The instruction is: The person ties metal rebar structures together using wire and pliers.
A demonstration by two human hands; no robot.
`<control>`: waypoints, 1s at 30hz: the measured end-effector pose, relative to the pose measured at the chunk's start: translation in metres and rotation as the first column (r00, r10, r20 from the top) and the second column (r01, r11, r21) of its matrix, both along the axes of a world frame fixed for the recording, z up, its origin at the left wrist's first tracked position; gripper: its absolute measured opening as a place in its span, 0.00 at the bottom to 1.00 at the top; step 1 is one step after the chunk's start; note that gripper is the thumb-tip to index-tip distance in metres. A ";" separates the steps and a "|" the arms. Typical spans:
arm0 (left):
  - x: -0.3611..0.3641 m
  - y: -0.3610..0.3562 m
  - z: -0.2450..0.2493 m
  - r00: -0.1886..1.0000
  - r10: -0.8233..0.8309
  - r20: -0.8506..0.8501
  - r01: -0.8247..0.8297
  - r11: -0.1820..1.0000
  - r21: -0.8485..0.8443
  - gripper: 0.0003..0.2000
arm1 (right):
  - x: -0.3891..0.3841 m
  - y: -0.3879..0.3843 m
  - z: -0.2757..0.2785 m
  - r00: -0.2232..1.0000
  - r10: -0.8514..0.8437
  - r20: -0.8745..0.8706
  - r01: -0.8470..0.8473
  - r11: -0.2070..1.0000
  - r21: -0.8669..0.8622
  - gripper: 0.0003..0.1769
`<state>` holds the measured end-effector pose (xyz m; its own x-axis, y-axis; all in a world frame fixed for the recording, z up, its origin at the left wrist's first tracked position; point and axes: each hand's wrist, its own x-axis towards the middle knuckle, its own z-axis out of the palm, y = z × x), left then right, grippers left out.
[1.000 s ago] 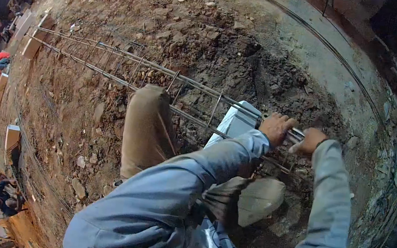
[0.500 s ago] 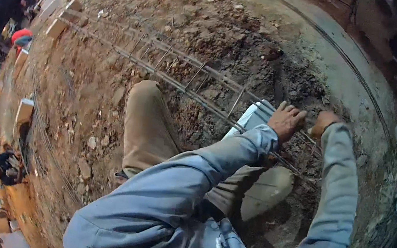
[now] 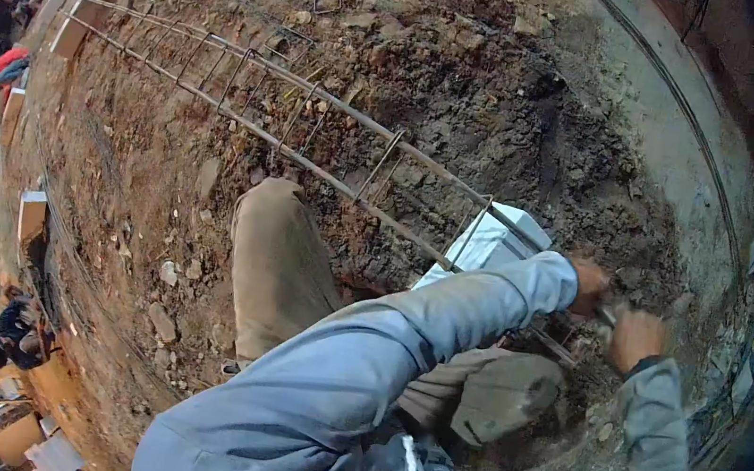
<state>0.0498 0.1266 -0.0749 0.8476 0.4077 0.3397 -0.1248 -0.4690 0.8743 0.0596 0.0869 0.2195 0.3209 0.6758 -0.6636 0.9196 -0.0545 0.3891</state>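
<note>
A long reinforcing bar cage (image 3: 310,162) of steel bars and square stirrups runs from the upper left toward my hands. Its near part rests over a white block (image 3: 509,234). My left hand (image 3: 589,287) is curled at the cage's near end, just past the block; it is blurred, and what it holds is hidden. Close beside it, my right hand (image 3: 637,340) is closed in a fist. A small pale shape shows between the two hands, too smeared to name. Lower bar ends (image 3: 553,345) show below my left hand.
Rough soil and stones (image 3: 161,321) surround my bent knees (image 3: 280,251). A concrete strip (image 3: 676,132) with a long thin bar lies on the right. Blocks (image 3: 32,214) stand on the left. Another person (image 3: 20,330) is at the lower left.
Both hands have moved right and down in the view, and my left hand is farther from the white block. The view has shifted, showing the cage at a different angle.
</note>
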 end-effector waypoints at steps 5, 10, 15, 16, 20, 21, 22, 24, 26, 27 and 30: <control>-0.135 0.059 0.150 0.963 0.265 -0.052 -0.269 0.939 -0.212 0.31 | 0.021 -0.019 -0.012 0.161 -0.875 -0.457 0.772 0.400 -0.495 0.26; -0.225 0.045 0.184 0.672 0.084 -0.736 -0.596 0.652 -0.469 0.27 | -0.033 -0.049 -0.066 -0.644 -0.651 -0.401 0.544 -0.022 -0.839 0.22; -0.272 0.036 0.178 0.609 0.195 -0.769 -0.701 0.585 -0.408 0.22 | -0.106 -0.004 -0.037 0.037 -0.848 -0.529 0.883 0.276 -0.380 0.27; -0.268 0.049 0.206 0.543 0.202 -0.815 -0.752 0.549 -0.365 0.22 | -0.108 -0.007 -0.030 0.314 -0.726 -0.612 0.867 0.482 -0.127 0.33; -0.214 0.059 0.232 0.581 0.165 -0.797 -0.671 0.651 -0.354 0.23 | -0.090 -0.021 -0.044 -0.219 -0.842 -0.494 0.875 0.055 -0.481 0.39; -0.196 0.055 0.225 0.610 0.166 -0.774 -0.631 0.692 -0.349 0.23 | -0.084 -0.035 -0.051 -0.272 -0.812 -0.517 0.864 0.031 -0.503 0.38; -0.178 0.050 0.215 0.645 0.092 -0.759 -0.614 0.653 -0.443 0.24 | -0.079 -0.050 -0.059 -0.323 -0.775 -0.543 0.852 0.011 -0.523 0.38; -0.142 0.039 0.200 0.566 0.039 -0.824 -0.602 0.702 -0.380 0.24 | -0.069 -0.091 -0.075 -0.445 -0.661 -0.604 0.809 -0.009 -0.587 0.36; -0.110 0.033 0.180 0.524 -0.067 -0.849 -0.552 0.732 -0.399 0.23 | -0.059 -0.136 -0.089 -0.581 -0.510 -0.635 0.719 0.046 -0.694 0.35; -0.095 0.022 0.161 0.488 -0.110 -0.866 -0.635 0.637 -0.438 0.22 | -0.051 -0.151 -0.090 -0.638 -0.451 -0.624 0.653 0.113 -0.749 0.34; -0.091 -0.011 0.116 0.767 -0.091 -0.636 -0.579 0.331 -0.745 0.17 | -0.064 -0.212 -0.108 -0.961 -0.170 -0.219 0.215 0.041 -0.976 0.34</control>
